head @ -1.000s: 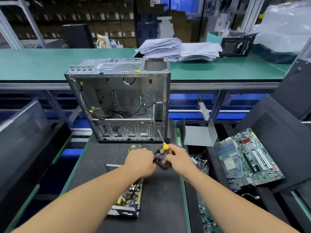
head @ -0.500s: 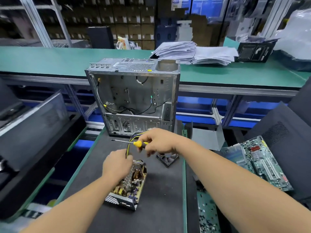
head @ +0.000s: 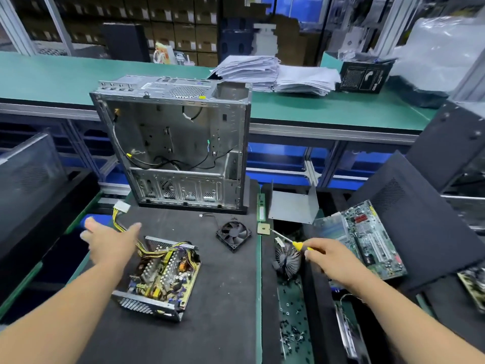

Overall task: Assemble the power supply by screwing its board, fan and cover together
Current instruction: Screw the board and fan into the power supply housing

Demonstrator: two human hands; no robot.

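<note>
The open power supply [head: 160,279], its yellow board sitting in a metal tray, lies on the black mat with yellow cables running to a white plug [head: 121,207]. A black fan [head: 233,233] lies flat on the mat to its right. The grey bent metal cover [head: 291,203] stands behind, right of the mat. My left hand [head: 111,239] reaches out to the left of the supply with fingers spread, holding nothing. My right hand [head: 329,257] grips a yellow-handled screwdriver [head: 290,241] over the right-hand bin, its tip pointing left and away from me.
An empty computer case [head: 178,143] stands upright at the back of the mat. A round heatsink cooler [head: 287,260] and a motherboard [head: 367,237] lie to the right. Loose screws [head: 291,329] fill a green tray at the mat's right edge. Black panels lean on both sides.
My right hand has carried the screwdriver from above the supply over to the right bin. My left hand has left the supply and stretched out to the left, fingers spread.
</note>
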